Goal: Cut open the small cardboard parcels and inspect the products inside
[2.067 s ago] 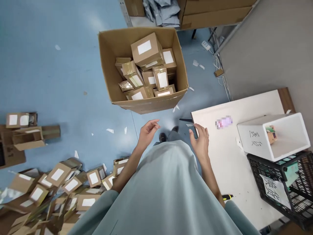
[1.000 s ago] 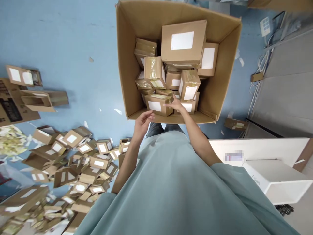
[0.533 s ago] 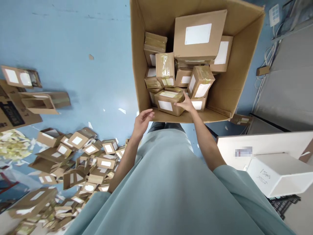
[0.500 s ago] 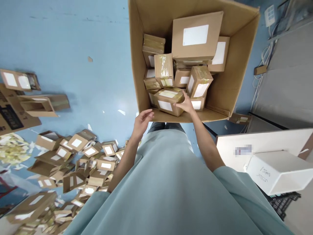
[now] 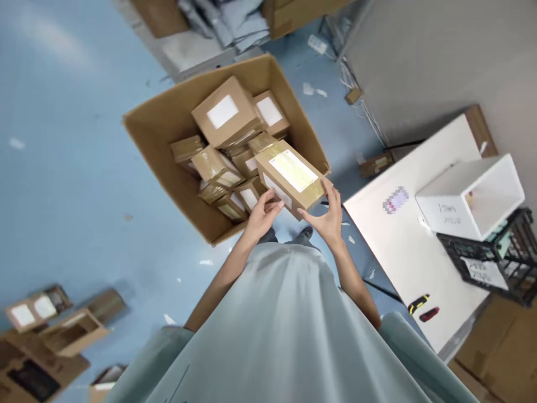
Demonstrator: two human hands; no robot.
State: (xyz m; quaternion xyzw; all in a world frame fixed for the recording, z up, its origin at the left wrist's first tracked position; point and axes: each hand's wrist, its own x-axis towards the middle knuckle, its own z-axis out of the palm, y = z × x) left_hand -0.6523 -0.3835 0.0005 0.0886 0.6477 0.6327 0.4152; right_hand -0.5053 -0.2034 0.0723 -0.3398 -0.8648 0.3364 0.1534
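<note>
I hold a small taped cardboard parcel [image 5: 291, 177] with a pale label in both hands, lifted above the near corner of a big open carton [image 5: 157, 131]. My left hand [image 5: 262, 214] grips its near left end. My right hand [image 5: 329, 215] wraps its near right end. The carton stands on the blue floor and holds several more brown parcels with white labels [image 5: 224, 115].
A white table [image 5: 403, 246] is at the right, bearing a white bin [image 5: 472, 196] on its side, a black crate [image 5: 505, 263] and two small cutters [image 5: 423, 309]. Opened empty boxes [image 5: 54, 330] lie on the floor at lower left. Shelving with grey bags [image 5: 235, 25] stands behind the carton.
My right hand took the parcel out of the carton and my left hand joined it. The parcel is now raised clear of the carton, and my view has swung right towards the table.
</note>
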